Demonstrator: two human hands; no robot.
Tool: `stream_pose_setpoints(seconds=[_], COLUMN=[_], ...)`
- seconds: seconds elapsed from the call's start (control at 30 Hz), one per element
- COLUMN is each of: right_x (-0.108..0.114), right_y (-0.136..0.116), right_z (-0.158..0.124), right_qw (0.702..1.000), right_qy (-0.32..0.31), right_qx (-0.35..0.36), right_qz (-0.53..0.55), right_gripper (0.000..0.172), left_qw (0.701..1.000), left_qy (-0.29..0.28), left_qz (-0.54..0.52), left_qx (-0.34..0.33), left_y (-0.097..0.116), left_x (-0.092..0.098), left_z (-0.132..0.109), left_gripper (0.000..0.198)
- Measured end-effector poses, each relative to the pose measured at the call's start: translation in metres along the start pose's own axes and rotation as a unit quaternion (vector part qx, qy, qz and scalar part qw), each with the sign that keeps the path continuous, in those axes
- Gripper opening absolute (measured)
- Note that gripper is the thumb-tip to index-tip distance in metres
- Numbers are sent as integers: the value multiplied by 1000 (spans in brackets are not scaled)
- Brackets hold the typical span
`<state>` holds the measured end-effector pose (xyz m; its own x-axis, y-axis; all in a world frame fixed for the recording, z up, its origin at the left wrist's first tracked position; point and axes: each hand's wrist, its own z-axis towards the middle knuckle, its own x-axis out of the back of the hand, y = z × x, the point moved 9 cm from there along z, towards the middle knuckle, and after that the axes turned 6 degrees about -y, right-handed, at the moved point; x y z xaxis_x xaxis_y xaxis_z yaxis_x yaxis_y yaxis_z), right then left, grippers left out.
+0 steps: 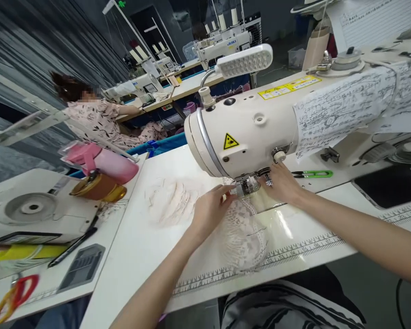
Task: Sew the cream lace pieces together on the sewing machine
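Observation:
A cream sewing machine [246, 132] reaches over the white table, its presser foot area low at the centre. My left hand [212, 205] is just left of the needle area, fingers bent together at the edge of a white lace piece [243, 237]; what lies between the fingertips is too small to tell. The lace spreads from the foot down towards the ruler strip. At the right of the needle, my right hand [282, 183] reaches in under the machine head, its fingertips partly hidden behind metal parts. More pale fabric pieces [173, 201] lie to the left.
Green-handled snips [317, 174] and a dark phone [390, 189] lie at the right. On the left are a pink bottle [113, 164], an amber cup [99, 186] and red-yellow scissors [15, 297]. A person [92, 119] sits beyond, near other machines.

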<state>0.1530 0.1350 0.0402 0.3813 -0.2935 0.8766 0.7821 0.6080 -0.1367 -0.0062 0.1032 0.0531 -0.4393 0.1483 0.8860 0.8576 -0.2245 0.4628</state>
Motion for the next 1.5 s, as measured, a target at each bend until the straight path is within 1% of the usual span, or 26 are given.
stream_pose_setpoints(seconds=[0.03,0.07,0.1,0.17,0.23,0.27,0.3,0.37,0.47,0.5,0.57,0.63,0.7,0.73,0.8,0.9,1.03,1.17,1.33,1.4,1.5], right_x=[0,1,1,0,0,0,0,0,-1,1,9,18,22,21,16,8,2,1,1,-1,-3], right_y=[0,0,-2,-9,-19,-22,-24,-20,-12,-13,-20,-34,-47,-51,-55,-53,-51,-52,-55,-55,-51], right_z=[0,0,0,0,-1,-1,-1,0,1,0,-3,-7,-13,-15,-17,-19,-20,-19,-17,-16,-17], right_qw=[1000,1000,1000,999,997,996,996,998,997,997,998,995,989,987,985,984,979,977,973,973,979], right_qy=[-3,-8,-14,-26,-32,-32,-31,-34,-54,-55,-31,4,20,18,7,-10,-27,-37,-55,-69,-92], right_qx=[0,0,5,34,71,84,84,54,3,1,27,78,121,129,129,115,119,121,124,119,103], right_qz=[0,0,0,2,1,-3,-9,-28,-49,-51,-53,-61,-79,-90,-111,-135,-161,-171,-189,-185,-150], right_gripper=[19,20,21,23,26,27,28,32,37,36,30,23,25,27,29,30,33,35,36,38,41], left_qw=[999,997,991,972,953,946,941,934,931,931,932,934,936,938,940,941,946,948,946,946,945], left_qy=[25,42,48,32,29,33,38,44,50,53,63,74,80,82,84,88,92,95,96,96,97], left_qz=[24,46,77,135,190,214,234,259,269,268,263,253,241,235,226,219,206,201,203,203,204], left_qx=[-18,-50,-97,-191,-234,-241,-243,-243,-243,-243,-243,-242,-242,-242,-241,-241,-234,-225,-232,-234,-235], left_y=[7,16,29,51,60,61,60,56,50,49,46,44,43,42,40,38,36,35,37,37,37], left_x=[-3,-6,-11,-27,-39,-44,-47,-49,-48,-46,-44,-43,-42,-42,-41,-40,-38,-38,-38,-38,-37], left_z=[-3,-10,-19,-38,-51,-54,-54,-49,-40,-38,-36,-35,-34,-33,-31,-28,-25,-24,-26,-26,-26], left_gripper=[27,27,27,30,39,43,45,48,52,53,54,54,53,53,52,52,51,49,49,50,50])
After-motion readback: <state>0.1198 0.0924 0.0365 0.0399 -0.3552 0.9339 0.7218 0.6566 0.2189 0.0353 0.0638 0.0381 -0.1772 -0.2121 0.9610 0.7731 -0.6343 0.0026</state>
